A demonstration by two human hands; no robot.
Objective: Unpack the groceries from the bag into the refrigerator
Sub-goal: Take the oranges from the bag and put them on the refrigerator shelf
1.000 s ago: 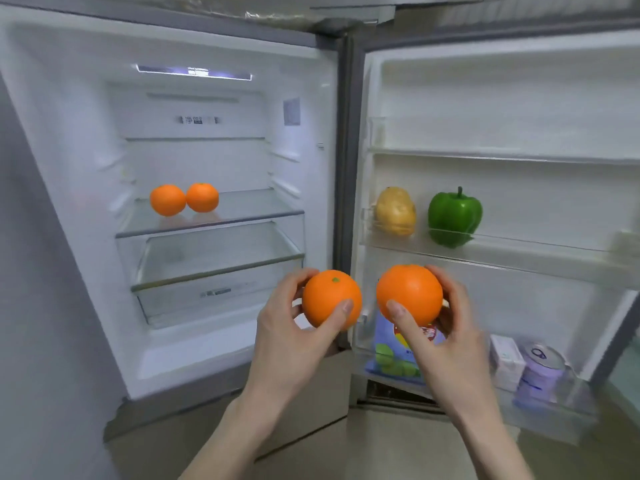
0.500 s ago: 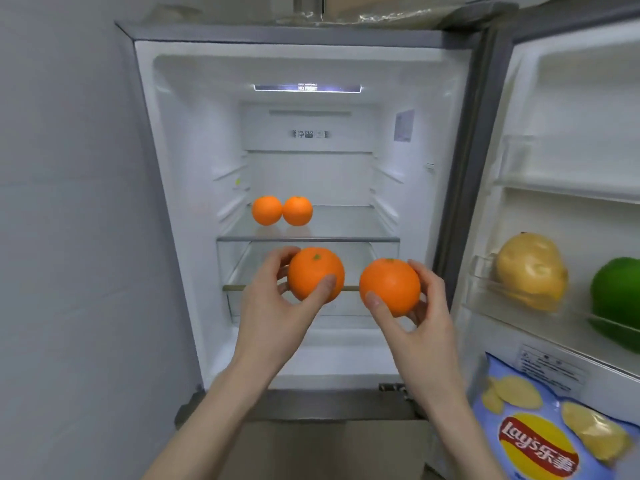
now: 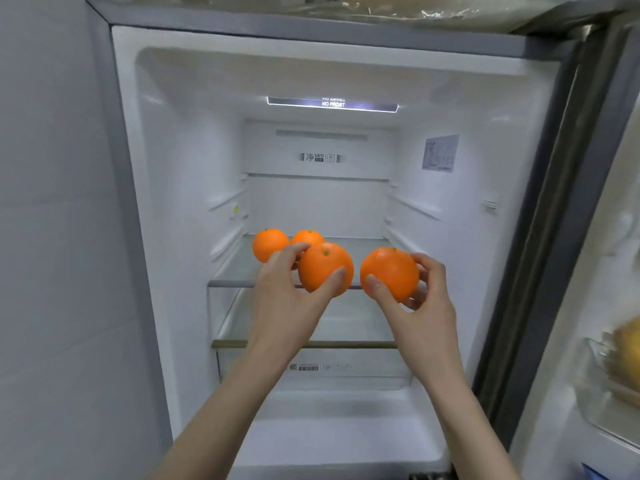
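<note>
Head view: the open refrigerator fills the frame, its lit white interior straight ahead. At centre frame the left hand has its grip closed around an orange, thumb across the front and fingers behind. Just right of it, the right hand has its grip wrapped round a second orange, thumb at the lower left of the fruit, fingers curled at its right side. The two held oranges sit side by side with a narrow gap, in front of the edge of the glass shelf. On that shelf, towards the left, rest two more oranges: one at the far left, the other partly hidden behind the left hand's fruit. At the right edge of the frame the door bin holds a blurred yellow item.
</note>
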